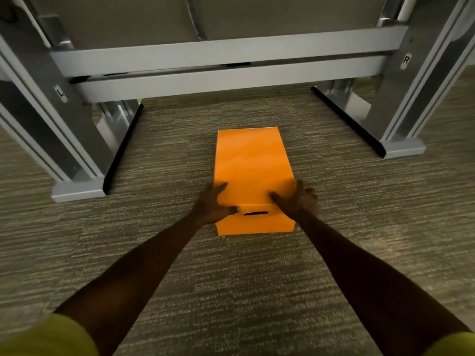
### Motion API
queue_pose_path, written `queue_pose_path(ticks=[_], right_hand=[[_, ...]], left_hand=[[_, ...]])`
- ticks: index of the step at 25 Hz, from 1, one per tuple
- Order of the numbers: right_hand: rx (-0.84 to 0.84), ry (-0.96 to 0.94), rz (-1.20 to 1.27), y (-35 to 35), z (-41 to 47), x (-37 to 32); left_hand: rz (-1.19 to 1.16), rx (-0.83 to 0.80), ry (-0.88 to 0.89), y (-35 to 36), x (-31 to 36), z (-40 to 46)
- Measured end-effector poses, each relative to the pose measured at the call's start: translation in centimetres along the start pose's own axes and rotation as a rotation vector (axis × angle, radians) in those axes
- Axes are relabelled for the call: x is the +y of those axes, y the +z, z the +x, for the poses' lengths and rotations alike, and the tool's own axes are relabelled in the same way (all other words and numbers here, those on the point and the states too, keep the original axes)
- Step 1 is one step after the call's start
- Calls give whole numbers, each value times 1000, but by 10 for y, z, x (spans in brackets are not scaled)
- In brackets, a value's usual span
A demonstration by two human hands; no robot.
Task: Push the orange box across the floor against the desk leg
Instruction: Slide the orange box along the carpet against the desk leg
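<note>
An orange box (250, 163) with a lid and a dark handle slot in its near face lies on the carpet, midway between the two desk legs. My left hand (214, 205) grips its near left corner, thumb on the front face and fingers on the lid. At the near right corner my right hand (298, 199) holds the lid edge. The left desk leg (77, 140), marked L, stands apart from the box on the left. The right desk leg (395, 111), marked R, stands apart on the right.
A grey crossbar (226, 65) joins the two legs beyond the box. Each leg rests on a long grey foot with a black edge, the left foot (79, 191) and the right foot (403, 149). Striped carpet (231, 291) covers the floor.
</note>
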State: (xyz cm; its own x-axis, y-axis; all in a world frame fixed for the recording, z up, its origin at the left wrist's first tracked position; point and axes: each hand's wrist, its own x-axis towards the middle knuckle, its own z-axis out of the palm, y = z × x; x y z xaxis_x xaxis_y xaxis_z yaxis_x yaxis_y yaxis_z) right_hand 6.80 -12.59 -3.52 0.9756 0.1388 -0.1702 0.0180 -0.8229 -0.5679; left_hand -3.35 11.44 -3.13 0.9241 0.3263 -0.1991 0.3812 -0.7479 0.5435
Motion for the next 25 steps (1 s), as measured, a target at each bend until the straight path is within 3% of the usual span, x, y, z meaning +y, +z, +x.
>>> queue_pose_path(ticks=[3, 11, 19, 25], right_hand=[[-68, 85, 140, 17, -10, -11], [-18, 30, 324, 51, -38, -62], [-154, -204, 196, 114, -64, -138], [-241, -231, 183, 143, -60, -143]], left_hand=[[-139, 35, -88, 4, -7, -5], [-193, 242, -171, -29, -41, -25], [-89, 411, -219, -82, -128, -91], [-48, 370, -185, -75, -170, -112]])
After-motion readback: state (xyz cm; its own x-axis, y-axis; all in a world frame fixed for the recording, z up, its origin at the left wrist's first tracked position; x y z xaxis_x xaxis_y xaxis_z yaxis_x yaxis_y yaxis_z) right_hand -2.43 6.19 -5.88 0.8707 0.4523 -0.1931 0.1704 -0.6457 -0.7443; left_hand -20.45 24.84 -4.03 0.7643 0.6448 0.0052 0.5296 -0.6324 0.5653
